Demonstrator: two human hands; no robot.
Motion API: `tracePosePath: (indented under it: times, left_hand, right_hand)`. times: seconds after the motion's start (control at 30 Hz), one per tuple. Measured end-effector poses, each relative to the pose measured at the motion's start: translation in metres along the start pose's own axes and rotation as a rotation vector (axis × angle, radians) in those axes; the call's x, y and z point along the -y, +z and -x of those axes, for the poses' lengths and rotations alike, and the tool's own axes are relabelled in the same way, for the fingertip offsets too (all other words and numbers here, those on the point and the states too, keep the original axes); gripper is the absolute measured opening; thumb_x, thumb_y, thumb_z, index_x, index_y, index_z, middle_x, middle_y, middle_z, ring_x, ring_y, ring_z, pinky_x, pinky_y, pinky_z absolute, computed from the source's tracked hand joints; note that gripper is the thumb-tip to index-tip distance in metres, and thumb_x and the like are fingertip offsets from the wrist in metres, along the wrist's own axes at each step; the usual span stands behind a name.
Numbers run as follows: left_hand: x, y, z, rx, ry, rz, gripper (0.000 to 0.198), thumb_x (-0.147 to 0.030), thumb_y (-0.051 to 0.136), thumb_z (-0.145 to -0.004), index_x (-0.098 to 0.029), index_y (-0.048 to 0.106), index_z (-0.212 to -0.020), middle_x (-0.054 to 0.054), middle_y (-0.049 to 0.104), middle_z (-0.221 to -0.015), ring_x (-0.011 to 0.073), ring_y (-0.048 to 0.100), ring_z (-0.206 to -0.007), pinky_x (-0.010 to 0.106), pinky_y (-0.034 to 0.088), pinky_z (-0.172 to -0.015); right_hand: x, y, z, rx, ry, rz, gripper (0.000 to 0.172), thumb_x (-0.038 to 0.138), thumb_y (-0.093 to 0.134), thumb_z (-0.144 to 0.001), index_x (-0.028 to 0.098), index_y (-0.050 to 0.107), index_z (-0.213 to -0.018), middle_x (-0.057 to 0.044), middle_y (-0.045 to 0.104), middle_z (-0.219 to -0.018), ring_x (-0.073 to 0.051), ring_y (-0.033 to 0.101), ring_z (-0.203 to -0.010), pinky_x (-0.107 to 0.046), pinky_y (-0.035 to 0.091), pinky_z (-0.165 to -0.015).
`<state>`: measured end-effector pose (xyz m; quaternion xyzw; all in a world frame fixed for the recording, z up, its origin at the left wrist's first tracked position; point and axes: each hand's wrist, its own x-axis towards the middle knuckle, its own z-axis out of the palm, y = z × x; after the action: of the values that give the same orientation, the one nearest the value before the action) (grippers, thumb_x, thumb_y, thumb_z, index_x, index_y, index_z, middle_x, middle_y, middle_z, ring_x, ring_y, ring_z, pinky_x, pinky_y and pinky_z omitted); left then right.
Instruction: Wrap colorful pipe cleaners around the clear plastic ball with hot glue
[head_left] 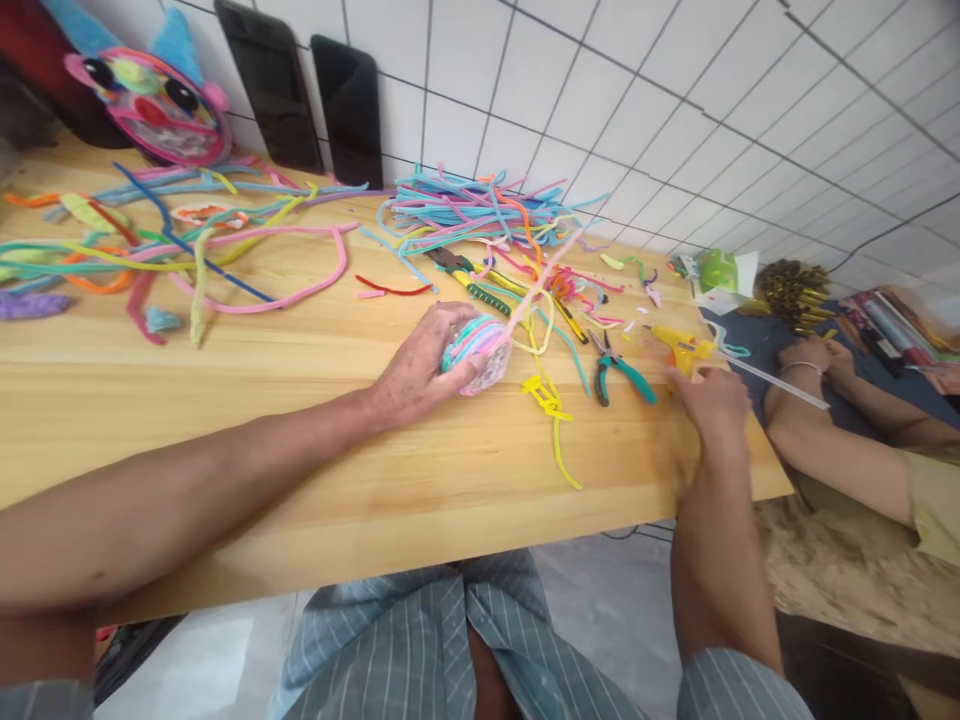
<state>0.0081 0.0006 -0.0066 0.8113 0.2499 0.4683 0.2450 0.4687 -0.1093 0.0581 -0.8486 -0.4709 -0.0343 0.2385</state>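
My left hand (420,365) is closed around a small round piece wound from pastel pipe cleaners (480,350), just above the wooden table. A long pink pipe cleaner end (545,275) sticks up from it to the right. At the right side of the table my right hand (712,400) is wrapped round the handle of a yellow glue gun (682,345), with a clear glue stick (780,382) jutting from its back. Teal-handled pliers (619,375) lie between my hands. A bent yellow pipe cleaner (551,405) rests nearer the left hand.
A heap of pipe cleaners (480,210) lies by the tiled wall, with yellow-green pliers (484,290) before it. Loose strands cover the left side. Two phones (349,110) lean on the wall beside a colourful face-like craft (165,110). Another person's hands (814,355) work at right.
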Motion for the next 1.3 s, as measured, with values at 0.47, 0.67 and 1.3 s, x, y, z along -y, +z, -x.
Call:
tracePosePath:
  times: [0.47,0.67,1.3]
  left_hand:
    - [-0.004,0.002,-0.004,0.007,0.029,0.050,0.050,-0.051,0.061,-0.110,-0.020,0.054,-0.149,0.018,0.069,-0.150,0.0302,0.067,-0.141,0.051,0.055,-0.123]
    - [-0.004,0.008,-0.005,-0.056,0.046,0.082,0.050,-0.051,0.066,-0.107,-0.022,0.055,-0.145,0.017,0.071,-0.144,0.0304,0.069,-0.136,0.050,0.058,-0.119]
    - [-0.006,0.008,-0.004,-0.064,0.000,0.072,0.049,-0.046,0.067,-0.106,-0.020,0.055,-0.145,0.017,0.071,-0.145,0.0301,0.069,-0.137,0.050,0.058,-0.119]
  right_hand:
    - [0.201,0.027,0.075,-0.029,-1.233,-0.305,0.026,0.024,0.071,-0.108,0.032,0.073,-0.132,-0.007,0.082,-0.141,-0.029,0.075,-0.136,-0.055,0.057,-0.120]
    - [0.200,0.047,0.068,-0.077,-1.295,-0.348,0.025,0.018,0.068,-0.108,0.030,0.073,-0.130,-0.006,0.085,-0.126,-0.025,0.079,-0.121,-0.048,0.062,-0.108]
    - [0.191,0.065,0.088,-0.126,-1.287,-0.348,0.047,0.022,0.065,-0.110,0.023,0.065,-0.157,-0.015,0.082,-0.137,-0.029,0.080,-0.129,-0.048,0.067,-0.109]
